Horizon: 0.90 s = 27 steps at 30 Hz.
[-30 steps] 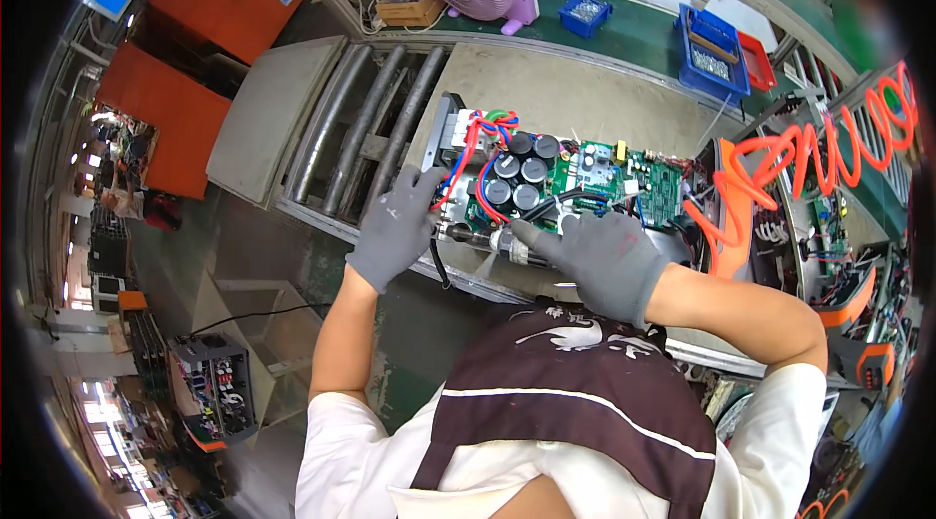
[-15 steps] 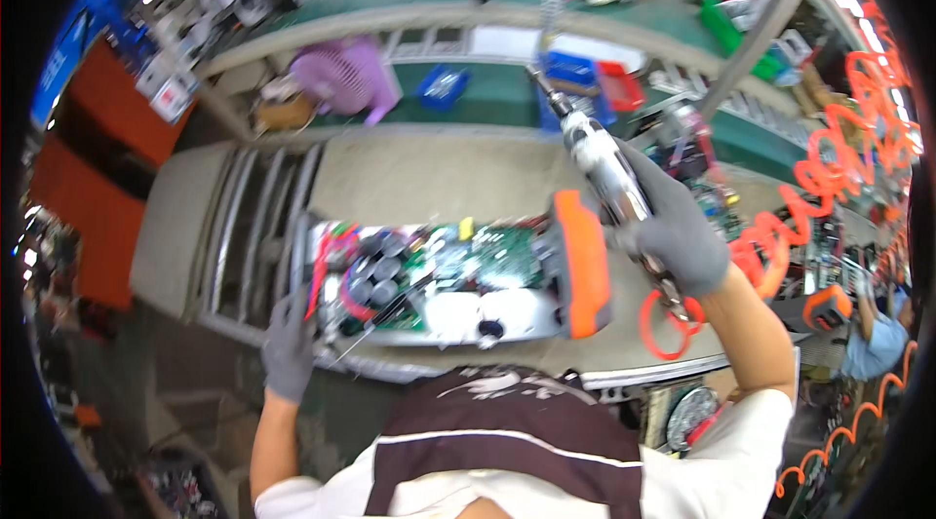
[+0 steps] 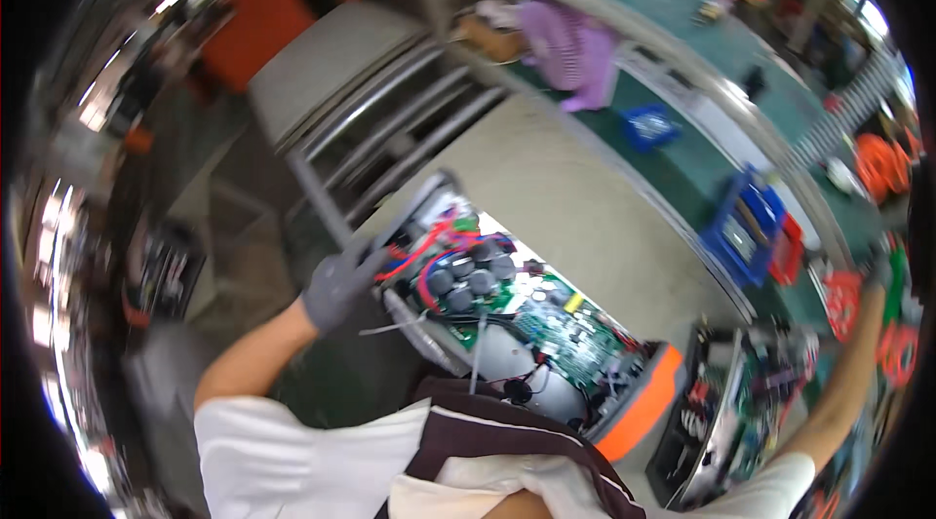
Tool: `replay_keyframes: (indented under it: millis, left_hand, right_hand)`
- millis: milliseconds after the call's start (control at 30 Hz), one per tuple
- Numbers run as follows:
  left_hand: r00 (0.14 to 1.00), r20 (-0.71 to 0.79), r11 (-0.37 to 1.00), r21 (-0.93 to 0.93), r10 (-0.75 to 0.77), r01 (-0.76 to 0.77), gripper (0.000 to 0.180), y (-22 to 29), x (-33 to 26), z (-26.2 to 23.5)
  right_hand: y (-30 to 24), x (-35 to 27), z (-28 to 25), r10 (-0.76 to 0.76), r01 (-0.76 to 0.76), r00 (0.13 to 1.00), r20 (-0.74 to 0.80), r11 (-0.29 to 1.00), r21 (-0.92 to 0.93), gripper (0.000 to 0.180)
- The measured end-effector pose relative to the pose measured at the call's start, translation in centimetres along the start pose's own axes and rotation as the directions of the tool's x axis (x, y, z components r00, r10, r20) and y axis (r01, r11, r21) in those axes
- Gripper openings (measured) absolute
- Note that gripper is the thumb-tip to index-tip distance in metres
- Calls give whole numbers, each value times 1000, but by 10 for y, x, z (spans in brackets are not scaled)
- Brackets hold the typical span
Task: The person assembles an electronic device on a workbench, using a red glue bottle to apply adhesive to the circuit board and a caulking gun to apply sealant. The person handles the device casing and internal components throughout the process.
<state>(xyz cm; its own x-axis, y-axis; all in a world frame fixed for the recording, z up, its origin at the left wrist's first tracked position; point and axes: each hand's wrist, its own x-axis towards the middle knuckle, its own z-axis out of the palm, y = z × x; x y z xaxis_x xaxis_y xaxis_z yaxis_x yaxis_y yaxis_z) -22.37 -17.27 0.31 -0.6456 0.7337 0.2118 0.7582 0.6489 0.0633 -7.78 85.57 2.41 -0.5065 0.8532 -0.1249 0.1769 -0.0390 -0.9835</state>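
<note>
An open electronics unit (image 3: pixel 507 334), its green circuit board, black capacitors and red wires exposed and one end orange, lies along the workbench's (image 3: pixel 575 217) near edge, long axis running upper-left to lower-right. The gloved left hand (image 3: pixel 336 287) grips its upper-left end, fingers clamped. The right hand (image 3: pixel 875 270) reaches far right; its fingers cannot be made out. A second unit (image 3: pixel 726 422) sits just beside the orange end.

You have one opened unit (image 3: pixel 507 334) with five black capacitors (image 3: pixel 468 275) — plus two blue bins (image 3: pixel 741 236) behind.

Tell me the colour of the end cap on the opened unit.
Orange end cap, clearest in the head view.
</note>
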Motion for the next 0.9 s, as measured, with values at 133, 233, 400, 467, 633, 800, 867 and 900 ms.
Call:
replay_keyframes:
  millis: [133, 233, 400, 467, 633, 800, 867, 900]
  left_hand:
    - [992, 42, 991, 63, -123, 120, 52, 3, -28, 6]
    - [993, 26, 990, 82, -115, 113, 50, 8, -21, 4]
    - [979, -173, 995, -14, -103, 102, 47, 7, -18, 14]
    - [948, -316, 1000, -5, -24, 23, 49, 10, -12, 20]
    - [940, -304, 987, 97, 153, -129, 33, 25, 36, 2]
    - [961, -166, 949, 265, 221, -172, 19, 26, 42, 18]
    - [952, -101, 922, 295, 290, -250, 15, 27, 42, 25]
    - [947, -61, 906, 315, 315, -281, 14, 29, 44, 30]
  right_hand:
    - [-11, 72, 16, -131, 143, 990, 58, 906, -397, 33]
    - [9, 40, 36, -313, 207, 950, -11, 653, -728, 40]
    - [31, -172, 117, -801, 488, 444, 402, -159, -858, 60]
    - [20, -326, 173, -614, 681, 686, 390, 352, -642, 62]
    - [18, -543, 211, -485, 754, 657, 577, 433, -494, 56]
    - [35, -624, 229, -449, 704, 690, 567, 599, -382, 67]
    - [51, -641, 244, -458, 670, 715, 527, 665, -331, 69]
    - [52, -651, 253, -464, 690, 718, 519, 575, -440, 69]
